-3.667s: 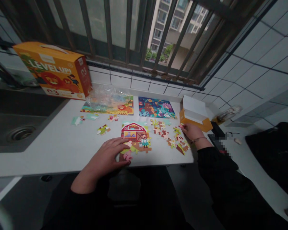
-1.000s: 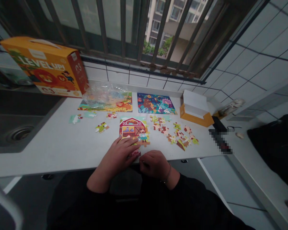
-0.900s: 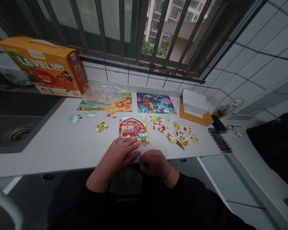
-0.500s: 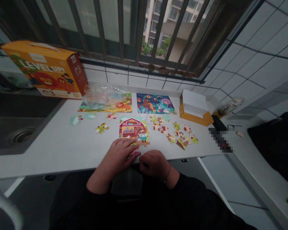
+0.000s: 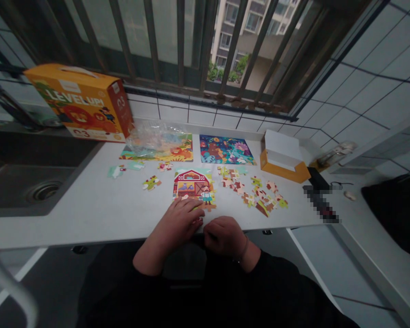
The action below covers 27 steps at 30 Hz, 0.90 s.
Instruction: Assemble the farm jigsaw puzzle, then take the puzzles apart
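Note:
A partly joined jigsaw puzzle (image 5: pixel 187 187) with a red barn and a figure lies in front of me on the white counter. My left hand (image 5: pixel 181 218) rests over its lower edge, fingers bent and hiding part of it. Between that hand's thumb and fingers shows a small reddish puzzle piece (image 5: pixel 198 221). Close by on the right, my right hand (image 5: pixel 223 234) is curled into a loose fist at the counter's front edge; whatever its fingers hold is hidden. Several loose puzzle pieces (image 5: pixel 237 184) are spread right of the barn, and a green piece cluster (image 5: pixel 151 183) lies left of it.
Behind stand an orange puzzle box (image 5: pixel 85 107) and an open box tray (image 5: pixel 283 166). Two picture sheets, one dark blue (image 5: pixel 227 149), lie at the back, the other under clear plastic wrap (image 5: pixel 150 139). A sink (image 5: pixel 23 182) is at the left, a barred window above.
My view has shifted slightly, so the scene sits further right. The reddish piece is more covered by my left hand. Both hands stay near the puzzle's lower edge.

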Tool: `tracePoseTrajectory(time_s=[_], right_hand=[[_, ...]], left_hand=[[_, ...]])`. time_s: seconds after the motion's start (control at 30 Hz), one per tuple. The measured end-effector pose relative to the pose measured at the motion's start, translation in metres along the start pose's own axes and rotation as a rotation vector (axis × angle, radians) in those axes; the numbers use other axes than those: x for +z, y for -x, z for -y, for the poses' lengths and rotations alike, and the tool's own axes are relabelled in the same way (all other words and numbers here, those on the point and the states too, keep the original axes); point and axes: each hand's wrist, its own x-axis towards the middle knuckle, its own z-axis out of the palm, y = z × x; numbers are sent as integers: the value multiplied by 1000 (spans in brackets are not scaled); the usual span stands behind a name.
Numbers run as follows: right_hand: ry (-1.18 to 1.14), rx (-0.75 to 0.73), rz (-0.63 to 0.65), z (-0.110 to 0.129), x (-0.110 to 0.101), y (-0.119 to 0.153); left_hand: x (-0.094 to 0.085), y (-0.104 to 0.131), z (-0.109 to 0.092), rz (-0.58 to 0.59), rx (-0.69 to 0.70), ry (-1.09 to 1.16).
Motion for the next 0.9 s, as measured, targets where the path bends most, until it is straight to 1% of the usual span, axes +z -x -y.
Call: tracePoseTrajectory(time_s=[0.13, 0.23, 0.4, 0.7, 0.9], right_hand=[[12, -1, 28, 0, 0, 0], [13, -6, 24, 0, -1, 0], [8, -21, 15, 0, -1, 0], [38, -40, 24, 0, 1, -2], [47, -44, 18, 1, 1, -2]], left_hand=[[-4, 7, 7, -32, -37, -2], [-6, 11, 13, -63, -52, 4], [-8, 13, 16, -63, -40, 4], [-4, 15, 21, -106, -51, 49], [-3, 13, 26, -190, -103, 59]])
